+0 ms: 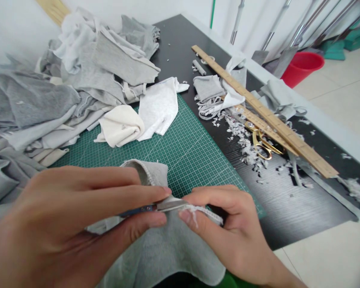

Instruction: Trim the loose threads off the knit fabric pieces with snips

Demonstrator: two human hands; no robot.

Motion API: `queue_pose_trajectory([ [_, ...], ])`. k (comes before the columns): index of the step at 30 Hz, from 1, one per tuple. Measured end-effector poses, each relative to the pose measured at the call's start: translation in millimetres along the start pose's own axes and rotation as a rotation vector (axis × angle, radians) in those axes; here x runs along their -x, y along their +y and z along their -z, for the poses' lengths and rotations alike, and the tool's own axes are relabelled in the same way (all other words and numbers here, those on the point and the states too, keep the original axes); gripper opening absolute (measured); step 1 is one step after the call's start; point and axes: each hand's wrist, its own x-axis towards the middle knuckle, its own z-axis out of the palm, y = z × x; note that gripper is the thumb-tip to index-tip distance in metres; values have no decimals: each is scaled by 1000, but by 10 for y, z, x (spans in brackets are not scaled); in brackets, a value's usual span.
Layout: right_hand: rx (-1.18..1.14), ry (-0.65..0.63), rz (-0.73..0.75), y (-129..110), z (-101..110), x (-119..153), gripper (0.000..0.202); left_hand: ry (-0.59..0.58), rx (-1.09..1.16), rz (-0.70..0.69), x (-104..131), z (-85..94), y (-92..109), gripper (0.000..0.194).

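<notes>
Between the thumb and fingers of my left hand (78,216) is a pair of thread snips (171,205) with a blue handle. Their metal blades lie along a stitched seam at the edge of a grey knit fabric piece (171,248). My right hand (228,228) pinches that seam just beyond the blade tips, where loose white threads (194,212) stick out. The fabric hangs down below both hands, and part of it folds up behind my left fingers. My left palm hides most of the snips' handle.
A green cutting mat (195,156) covers part of the black table (174,36). Grey fabric pieces (33,96) are heaped at left, beside a cream piece (120,126) and a white piece (160,106). Wooden rulers (270,116), gold-handled scissors (261,144) and fabric scraps (243,140) lie right.
</notes>
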Motion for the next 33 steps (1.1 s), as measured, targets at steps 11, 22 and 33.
queue_pose_trajectory([
  [11,-32,58,-179,169,19,5,16,-65,264,120,-352,-75,-245,18],
  [22,337,101,-93,320,309,-37,12,-149,253,213,-357,-505,-606,22],
  [33,604,315,-48,345,954,-91,16,-14,214,317,-14,-589,-819,20],
])
